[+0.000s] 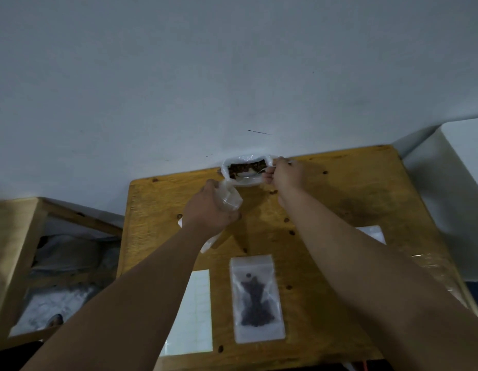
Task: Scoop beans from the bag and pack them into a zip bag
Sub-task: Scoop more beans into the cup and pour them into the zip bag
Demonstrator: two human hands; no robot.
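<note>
An open white plastic bag (245, 180) of dark beans (247, 167) stands at the far edge of the wooden table (339, 199), against the wall. My right hand (286, 174) holds a spoon (249, 174) whose bowl lies inside the bag's mouth. My left hand (209, 210) grips a clear empty zip bag (229, 199), held just left of and below the bean bag. A filled zip bag (256, 298) with dark beans lies flat on the table near me.
A white sheet of labels (195, 311) lies left of the filled zip bag. More clear bags (373, 232) lie at the table's right. A wooden box (26, 236) with white contents stands to the left; a white appliance (457, 167) is at the right.
</note>
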